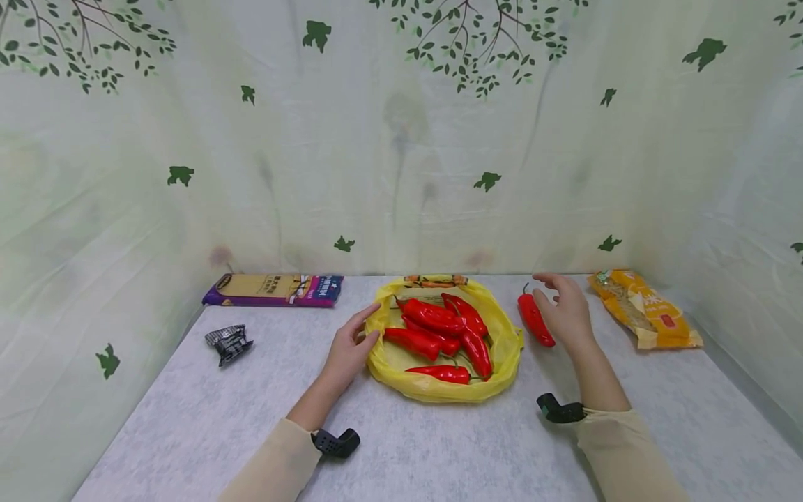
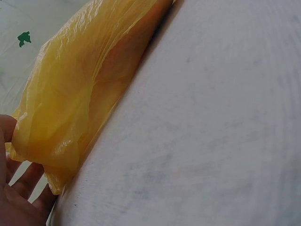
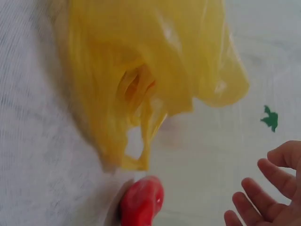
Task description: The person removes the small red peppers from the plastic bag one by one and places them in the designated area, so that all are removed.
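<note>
A yellow plastic bag (image 1: pixel 408 389) stands with its mouth spread wide in the middle of the table, several red chili peppers (image 1: pixel 433 317) lying inside. My left hand (image 1: pixel 347 348) touches the bag's left side with its fingers extended; in the left wrist view the fingers (image 2: pixel 30 181) lie along the yellow plastic. To the right of the bag, a single red chili pepper (image 1: pixel 535 319) lies on the table. Just beside and above that pepper is my right hand (image 1: pixel 567 310), its fingers spread and holding nothing. The right wrist view shows the same pepper (image 3: pixel 141 201) apart from the fingers.
A purple and tan food package (image 1: pixel 272 290) lies at the back left, with a small black crumpled wrapper (image 1: pixel 229 344) in front of it. An orange food bag (image 1: pixel 646 310) lies at the back right. A leaf-printed curtain (image 1: pixel 401 139) encloses the table's back and sides.
</note>
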### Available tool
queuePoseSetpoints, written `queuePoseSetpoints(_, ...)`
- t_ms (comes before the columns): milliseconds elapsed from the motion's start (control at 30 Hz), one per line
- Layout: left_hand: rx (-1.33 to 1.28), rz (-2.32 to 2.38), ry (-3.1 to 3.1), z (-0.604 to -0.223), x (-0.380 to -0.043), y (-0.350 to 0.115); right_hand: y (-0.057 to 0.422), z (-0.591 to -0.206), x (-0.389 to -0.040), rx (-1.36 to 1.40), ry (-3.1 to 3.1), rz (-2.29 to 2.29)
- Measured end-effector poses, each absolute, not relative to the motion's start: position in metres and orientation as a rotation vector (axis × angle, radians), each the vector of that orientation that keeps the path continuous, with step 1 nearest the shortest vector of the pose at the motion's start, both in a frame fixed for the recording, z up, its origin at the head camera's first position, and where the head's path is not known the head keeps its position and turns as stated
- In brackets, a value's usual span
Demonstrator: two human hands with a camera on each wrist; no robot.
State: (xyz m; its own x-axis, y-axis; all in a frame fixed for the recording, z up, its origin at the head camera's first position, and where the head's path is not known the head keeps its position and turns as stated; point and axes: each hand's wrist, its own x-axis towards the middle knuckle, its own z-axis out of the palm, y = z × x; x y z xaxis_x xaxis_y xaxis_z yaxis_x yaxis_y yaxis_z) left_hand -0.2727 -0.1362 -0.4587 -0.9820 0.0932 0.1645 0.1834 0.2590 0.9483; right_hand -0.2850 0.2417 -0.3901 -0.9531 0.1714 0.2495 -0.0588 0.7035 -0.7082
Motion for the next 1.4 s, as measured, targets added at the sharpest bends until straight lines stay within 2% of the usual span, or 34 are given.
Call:
queuePoseSetpoints(567,-0.258,-1.827,-2.456,-0.456,-0.274,-0.136,0.203,-0.373,-0.275,0.214,-2.519,1.263)
queuePoseSetpoints(867,-0.273,-1.840,-2.453,-0.455,-0.272,-0.137,0.170,-0.383,-0.270,0.339,-2.542,1.394)
queuePoseSetpoints(1400,-0.252,-1.848,-2.454,-0.459,-0.274,-0.136,0.142,-0.402,-0.268,0.502,-2.728,1.270)
